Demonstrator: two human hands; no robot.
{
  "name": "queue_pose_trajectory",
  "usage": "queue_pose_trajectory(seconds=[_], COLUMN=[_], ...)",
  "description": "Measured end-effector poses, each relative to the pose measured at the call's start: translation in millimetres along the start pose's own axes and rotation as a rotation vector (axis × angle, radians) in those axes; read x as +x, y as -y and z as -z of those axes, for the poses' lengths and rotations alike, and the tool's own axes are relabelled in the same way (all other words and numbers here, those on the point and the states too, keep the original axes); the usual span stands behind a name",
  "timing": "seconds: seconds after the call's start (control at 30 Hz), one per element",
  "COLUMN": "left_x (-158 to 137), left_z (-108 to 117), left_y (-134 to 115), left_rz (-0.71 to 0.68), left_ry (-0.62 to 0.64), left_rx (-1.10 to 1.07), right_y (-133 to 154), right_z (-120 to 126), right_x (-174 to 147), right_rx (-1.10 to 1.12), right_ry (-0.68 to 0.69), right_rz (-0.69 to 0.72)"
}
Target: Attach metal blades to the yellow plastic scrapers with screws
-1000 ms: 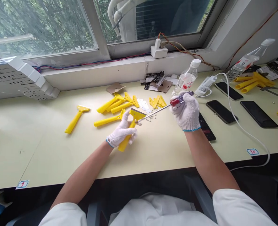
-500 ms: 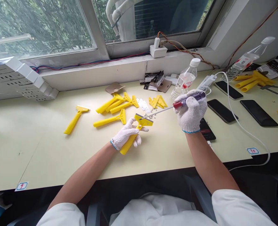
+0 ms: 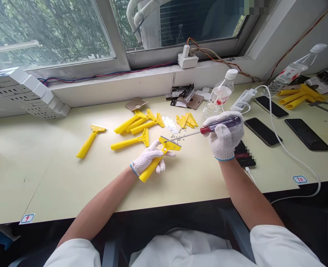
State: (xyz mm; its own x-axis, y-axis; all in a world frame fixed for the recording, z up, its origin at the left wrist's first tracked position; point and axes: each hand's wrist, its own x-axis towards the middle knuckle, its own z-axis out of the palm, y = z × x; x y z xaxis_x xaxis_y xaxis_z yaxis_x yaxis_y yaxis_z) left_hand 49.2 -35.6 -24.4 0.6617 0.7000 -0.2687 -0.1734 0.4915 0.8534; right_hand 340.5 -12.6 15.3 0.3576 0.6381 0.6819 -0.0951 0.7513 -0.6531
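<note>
My gloved left hand [image 3: 149,157] is closed around the handle of a yellow scraper [image 3: 152,167], its blade head tilted up and away from me. In my gloved right hand [image 3: 225,137] is a screwdriver [image 3: 215,125] with a purple and red handle. Its thin shaft slopes down leftward, the tip at the scraper's head; the exact contact is too small to make out. Beyond lie small screws [image 3: 178,138], white blades [image 3: 169,124] and yellow clamp plates [image 3: 186,120]. Several yellow scraper handles [image 3: 129,142] rest to the left, with one scraper [image 3: 90,142] farther off.
A water bottle [image 3: 218,94] stands behind my right hand. Phones [image 3: 264,131] and a white cable [image 3: 280,142] lie to the right, near a power strip [image 3: 244,100]. White boxes [image 3: 27,92] are at the back left. Black packaging [image 3: 184,96] sits by the wall.
The screwdriver has dropped slightly at its handle end and lies at a flatter slant, my right hand lowering and turning with it. The left hand keeps the scraper nearly in place.
</note>
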Motion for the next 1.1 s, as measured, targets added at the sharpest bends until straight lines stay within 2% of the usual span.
queue_pose_trajectory(seconds=[0.37,0.53,0.6,0.7,0.77,0.9,0.97,1.03,1.1], left_x=[0.1,-0.9,-2.0,-2.5,-1.6,1.2,2.2,2.8,3.0], left_z=[-1.3,-5.2,-6.6,-6.4,-4.9,-2.0,-1.3,-1.1,-1.0], left_y=[-1.0,-2.0,-2.5,-3.3,-3.7,-3.3,-2.8,-2.3,-2.2], left_rz=[0.004,0.088,0.141,0.185,0.191,0.176,0.160,0.156,0.163], left_ry=[-0.006,0.014,0.039,0.043,0.031,0.023,0.017,0.014,0.016], left_rx=[0.011,0.106,0.148,0.161,0.138,0.108,0.111,0.115,0.115], right_y=[-3.6,4.5,7.4,16.0,29.1,67.4,80.9,85.5,82.9], right_z=[2.1,1.4,1.4,-1.7,-8.7,-37.1,-55.5,-72.6,-85.1], right_x=[-3.2,-1.6,0.6,7.3,16.0,43.6,58.3,70.5,79.9], right_rx=[-0.017,-0.068,-0.119,-0.205,-0.358,-0.877,-1.130,-1.293,-1.347], right_ry=[0.021,0.045,0.076,0.191,0.286,0.498,0.558,0.588,0.665], right_rz=[0.000,-0.018,0.034,0.076,0.058,0.069,0.067,0.042,0.030])
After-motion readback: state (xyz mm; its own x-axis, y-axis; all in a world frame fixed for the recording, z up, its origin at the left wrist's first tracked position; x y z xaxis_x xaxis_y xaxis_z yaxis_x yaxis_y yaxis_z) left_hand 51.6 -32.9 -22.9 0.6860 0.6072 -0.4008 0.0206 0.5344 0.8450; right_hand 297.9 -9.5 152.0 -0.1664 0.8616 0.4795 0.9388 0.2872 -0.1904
